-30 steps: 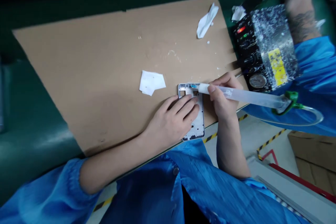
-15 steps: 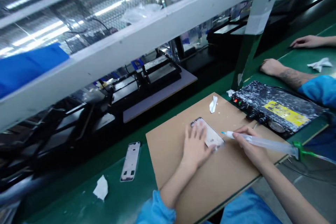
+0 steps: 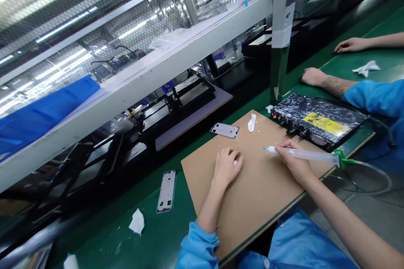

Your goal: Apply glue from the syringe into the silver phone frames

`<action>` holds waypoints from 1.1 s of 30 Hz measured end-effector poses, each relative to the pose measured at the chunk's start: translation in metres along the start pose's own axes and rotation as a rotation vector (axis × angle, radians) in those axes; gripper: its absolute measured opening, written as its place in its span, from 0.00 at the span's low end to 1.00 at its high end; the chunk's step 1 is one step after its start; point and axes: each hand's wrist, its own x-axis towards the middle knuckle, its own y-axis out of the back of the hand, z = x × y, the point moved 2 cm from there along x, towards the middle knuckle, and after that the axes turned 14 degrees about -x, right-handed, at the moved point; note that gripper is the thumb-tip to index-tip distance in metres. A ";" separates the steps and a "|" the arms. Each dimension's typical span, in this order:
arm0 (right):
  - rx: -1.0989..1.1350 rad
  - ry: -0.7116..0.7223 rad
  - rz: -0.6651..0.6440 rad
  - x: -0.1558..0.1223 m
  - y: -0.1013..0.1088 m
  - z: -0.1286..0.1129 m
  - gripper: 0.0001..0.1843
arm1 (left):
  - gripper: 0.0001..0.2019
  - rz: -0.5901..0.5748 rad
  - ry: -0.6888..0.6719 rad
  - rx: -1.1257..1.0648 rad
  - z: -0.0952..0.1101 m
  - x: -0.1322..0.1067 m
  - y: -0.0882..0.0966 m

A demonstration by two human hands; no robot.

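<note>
My left hand point(image 3: 226, 167) rests on the brown cardboard sheet point(image 3: 252, 193) with its fingers curled over a small white paper scrap point(image 3: 235, 162). My right hand point(image 3: 292, 160) grips a clear glue syringe point(image 3: 311, 156) like a pen, its tip hovering just above the cardboard. The syringe ends in a green cap point(image 3: 339, 158) with a clear hose point(image 3: 375, 168). A silver phone frame point(image 3: 224, 130) lies free at the far edge of the cardboard, beyond my left hand.
A second phone frame point(image 3: 166, 191) and white wipes point(image 3: 137, 222) lie on the green belt point(image 3: 148, 235) at left. A glue-spattered black controller box point(image 3: 318, 119) stands right of the cardboard, with a crumpled wipe point(image 3: 251, 122) nearby. A co-worker's hands point(image 3: 312, 76) rest at far right.
The phone frame that was under my left hand now lies at the cardboard's far edge. My left hand has drawn back onto the white scrap. My view has swung up along the line.
</note>
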 end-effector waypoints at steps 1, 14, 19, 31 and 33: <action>-0.001 0.000 0.000 0.000 0.000 0.000 0.32 | 0.16 -0.009 0.013 -0.001 0.001 0.011 -0.002; 0.014 0.004 0.028 -0.002 0.003 0.001 0.30 | 0.25 0.077 0.237 0.049 -0.021 0.017 0.035; 0.021 -0.038 0.026 0.001 0.017 0.019 0.26 | 0.34 0.243 0.736 0.124 -0.089 -0.065 0.074; 0.115 -0.011 0.099 0.002 0.016 0.010 0.28 | 0.39 0.489 0.942 0.173 -0.117 -0.166 0.097; 0.110 -0.003 0.083 0.001 0.016 0.009 0.27 | 0.40 0.428 0.759 0.129 -0.098 -0.151 0.086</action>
